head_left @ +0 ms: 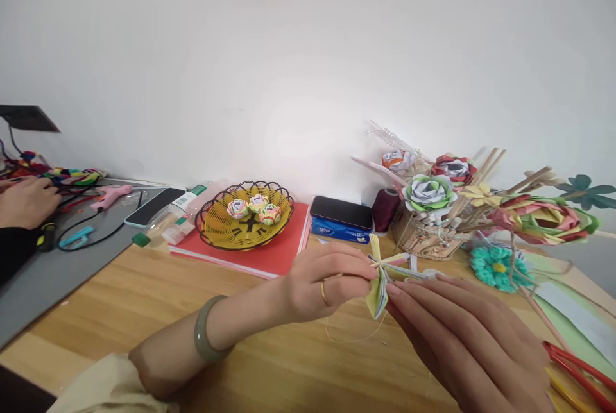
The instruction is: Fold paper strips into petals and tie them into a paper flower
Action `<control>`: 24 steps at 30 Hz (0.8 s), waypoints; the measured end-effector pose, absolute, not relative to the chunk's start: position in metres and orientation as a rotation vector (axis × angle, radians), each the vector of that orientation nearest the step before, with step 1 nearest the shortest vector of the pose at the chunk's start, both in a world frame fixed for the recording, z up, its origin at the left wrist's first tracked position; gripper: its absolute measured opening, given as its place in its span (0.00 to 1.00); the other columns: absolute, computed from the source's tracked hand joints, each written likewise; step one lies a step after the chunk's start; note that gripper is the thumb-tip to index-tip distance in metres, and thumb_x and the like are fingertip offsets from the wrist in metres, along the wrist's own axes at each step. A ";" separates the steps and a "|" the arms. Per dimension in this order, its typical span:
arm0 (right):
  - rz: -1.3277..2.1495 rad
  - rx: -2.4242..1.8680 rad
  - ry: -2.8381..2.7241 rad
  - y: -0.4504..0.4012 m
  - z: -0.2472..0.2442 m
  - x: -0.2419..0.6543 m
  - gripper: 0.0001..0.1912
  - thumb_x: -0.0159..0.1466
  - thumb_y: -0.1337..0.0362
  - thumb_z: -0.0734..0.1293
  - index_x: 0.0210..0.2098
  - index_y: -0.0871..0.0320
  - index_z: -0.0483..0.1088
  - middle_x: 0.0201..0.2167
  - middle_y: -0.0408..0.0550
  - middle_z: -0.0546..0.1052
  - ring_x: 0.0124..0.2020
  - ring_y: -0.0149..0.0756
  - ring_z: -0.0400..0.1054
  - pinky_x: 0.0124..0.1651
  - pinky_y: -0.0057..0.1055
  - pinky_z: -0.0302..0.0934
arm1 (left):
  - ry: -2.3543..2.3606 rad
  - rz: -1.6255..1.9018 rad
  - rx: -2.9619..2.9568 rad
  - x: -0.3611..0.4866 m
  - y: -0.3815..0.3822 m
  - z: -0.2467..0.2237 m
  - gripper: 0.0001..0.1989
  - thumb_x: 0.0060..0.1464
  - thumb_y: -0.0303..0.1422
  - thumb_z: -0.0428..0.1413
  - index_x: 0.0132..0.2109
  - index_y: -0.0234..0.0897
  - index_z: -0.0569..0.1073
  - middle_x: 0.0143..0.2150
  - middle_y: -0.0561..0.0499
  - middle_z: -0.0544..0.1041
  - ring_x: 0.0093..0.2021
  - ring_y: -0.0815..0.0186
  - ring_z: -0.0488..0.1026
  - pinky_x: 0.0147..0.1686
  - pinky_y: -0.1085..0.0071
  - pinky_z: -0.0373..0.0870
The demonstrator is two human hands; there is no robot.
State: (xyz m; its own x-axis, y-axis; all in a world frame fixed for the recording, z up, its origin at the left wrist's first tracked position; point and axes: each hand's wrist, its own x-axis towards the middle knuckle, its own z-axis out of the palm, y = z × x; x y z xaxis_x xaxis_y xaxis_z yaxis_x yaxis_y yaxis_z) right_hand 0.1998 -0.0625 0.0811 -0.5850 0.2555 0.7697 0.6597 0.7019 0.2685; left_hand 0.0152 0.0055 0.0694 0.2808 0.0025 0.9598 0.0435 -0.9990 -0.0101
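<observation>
Left hand (320, 277), right hand (464, 329); paper (378, 301) between.

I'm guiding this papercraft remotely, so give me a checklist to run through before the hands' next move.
1. Left hand grips the folded paper: ok, pinched.
2. Right hand grips it too: cannot tell; it is at the paper, but its thumb is hidden.
3. Thread free of snags: cannot tell; it loops below, its ends unclear.
4. Basket out of the way: ok, beyond the left forearm.
5. Other person's hand clear: ok, far left.
6. Red handles well away: not ok, close beside the right hand.
</observation>
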 end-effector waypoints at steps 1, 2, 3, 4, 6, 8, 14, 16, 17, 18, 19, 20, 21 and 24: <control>-0.702 -0.698 -2.180 -0.063 0.081 0.200 0.12 0.60 0.74 0.61 0.43 0.63 0.70 0.35 0.49 0.78 0.41 0.39 0.68 0.47 0.38 0.60 | -0.047 -1.858 -2.488 0.016 0.006 0.069 0.03 0.52 0.22 0.50 0.33 0.30 0.68 0.32 0.46 0.74 0.37 0.67 0.73 0.37 0.72 0.75; -0.694 -0.697 -2.181 -0.063 0.080 0.200 0.12 0.60 0.74 0.61 0.43 0.63 0.70 0.35 0.49 0.77 0.41 0.40 0.68 0.47 0.38 0.60 | -0.051 -1.855 -2.482 0.016 0.006 0.069 0.03 0.52 0.22 0.50 0.34 0.29 0.68 0.32 0.46 0.74 0.36 0.67 0.73 0.37 0.72 0.75; -0.684 -0.699 -2.180 -0.063 0.080 0.200 0.13 0.61 0.73 0.60 0.43 0.62 0.70 0.36 0.49 0.77 0.41 0.40 0.68 0.47 0.38 0.60 | -0.057 -1.847 -2.469 0.016 0.006 0.069 0.04 0.52 0.22 0.50 0.36 0.29 0.68 0.31 0.46 0.74 0.36 0.68 0.73 0.37 0.72 0.75; -0.675 -0.700 -2.178 -0.063 0.080 0.200 0.13 0.61 0.73 0.60 0.43 0.62 0.70 0.36 0.50 0.77 0.42 0.40 0.68 0.47 0.38 0.60 | -0.064 -1.831 -2.457 0.016 0.005 0.069 0.05 0.52 0.22 0.50 0.37 0.29 0.68 0.31 0.47 0.74 0.36 0.68 0.73 0.37 0.73 0.75; -0.674 -0.697 -2.187 -0.062 0.080 0.200 0.13 0.61 0.73 0.59 0.43 0.63 0.70 0.36 0.50 0.77 0.42 0.40 0.68 0.47 0.38 0.60 | -0.075 -1.790 -2.446 0.015 0.005 0.069 0.06 0.52 0.22 0.51 0.39 0.31 0.70 0.31 0.49 0.73 0.36 0.69 0.72 0.37 0.74 0.75; -0.687 -0.696 -2.190 -0.062 0.080 0.200 0.13 0.61 0.73 0.59 0.43 0.63 0.70 0.35 0.50 0.77 0.42 0.40 0.68 0.47 0.37 0.60 | -0.073 -1.769 -2.452 0.015 0.006 0.068 0.05 0.53 0.23 0.51 0.37 0.31 0.70 0.32 0.48 0.74 0.37 0.69 0.72 0.38 0.73 0.75; -0.674 -0.725 -2.198 -0.063 0.079 0.200 0.13 0.61 0.75 0.59 0.44 0.63 0.70 0.35 0.51 0.78 0.43 0.40 0.68 0.47 0.38 0.60 | -0.032 -1.802 -2.449 0.014 0.007 0.066 0.04 0.53 0.23 0.50 0.34 0.30 0.69 0.31 0.47 0.75 0.38 0.68 0.72 0.39 0.73 0.75; -0.672 -0.716 -2.213 -0.064 0.079 0.200 0.13 0.61 0.75 0.59 0.44 0.64 0.69 0.35 0.52 0.78 0.43 0.40 0.67 0.48 0.39 0.60 | -0.005 -1.785 -2.450 0.014 0.008 0.066 0.04 0.53 0.22 0.50 0.35 0.29 0.69 0.31 0.46 0.75 0.39 0.67 0.72 0.39 0.73 0.75; -0.671 -0.711 -2.220 -0.064 0.079 0.201 0.14 0.61 0.75 0.59 0.44 0.63 0.69 0.35 0.52 0.78 0.44 0.40 0.67 0.48 0.39 0.60 | 0.003 -1.771 -2.446 0.014 0.008 0.067 0.05 0.53 0.22 0.50 0.36 0.28 0.69 0.31 0.46 0.75 0.39 0.67 0.72 0.40 0.73 0.75; -0.671 -0.707 -2.226 -0.064 0.079 0.201 0.14 0.62 0.74 0.58 0.45 0.63 0.69 0.35 0.52 0.78 0.44 0.40 0.67 0.48 0.39 0.60 | 0.008 -1.751 -2.436 0.014 0.009 0.067 0.05 0.52 0.22 0.50 0.37 0.28 0.69 0.31 0.46 0.75 0.39 0.67 0.72 0.40 0.73 0.75; -0.671 -0.704 -2.229 -0.064 0.079 0.201 0.14 0.62 0.74 0.58 0.45 0.62 0.69 0.35 0.52 0.78 0.45 0.40 0.67 0.48 0.39 0.60 | 0.010 -1.723 -2.422 0.014 0.009 0.067 0.06 0.52 0.23 0.51 0.38 0.29 0.70 0.31 0.47 0.75 0.39 0.67 0.72 0.40 0.73 0.75; -0.672 -0.702 -2.230 -0.064 0.079 0.201 0.14 0.62 0.74 0.57 0.45 0.62 0.69 0.35 0.52 0.78 0.45 0.40 0.67 0.48 0.40 0.60 | 0.008 -1.693 -2.406 0.013 0.009 0.068 0.07 0.51 0.23 0.52 0.39 0.29 0.70 0.30 0.49 0.75 0.38 0.68 0.72 0.40 0.74 0.75; -0.672 -0.703 -2.229 -0.064 0.078 0.201 0.14 0.63 0.73 0.57 0.45 0.62 0.69 0.35 0.52 0.78 0.45 0.40 0.67 0.48 0.40 0.60 | 0.005 -1.669 -2.393 0.013 0.009 0.068 0.07 0.51 0.23 0.53 0.39 0.30 0.70 0.30 0.50 0.74 0.38 0.69 0.72 0.39 0.74 0.75; -0.669 -0.722 -2.221 -0.065 0.077 0.201 0.14 0.62 0.73 0.58 0.45 0.61 0.69 0.35 0.52 0.78 0.44 0.40 0.67 0.48 0.39 0.60 | 0.005 -1.674 -2.395 0.013 0.009 0.067 0.06 0.52 0.23 0.51 0.38 0.30 0.70 0.30 0.49 0.75 0.38 0.68 0.72 0.39 0.74 0.75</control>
State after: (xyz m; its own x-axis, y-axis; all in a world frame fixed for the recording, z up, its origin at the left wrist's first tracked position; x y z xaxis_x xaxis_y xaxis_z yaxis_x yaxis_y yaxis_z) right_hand 0.2006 -0.0649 0.0774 -0.6015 0.2971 0.7416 0.6572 0.7117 0.2479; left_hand 0.0126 0.0093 0.0670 0.3511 -0.1276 0.9276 0.1223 -0.9759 -0.1805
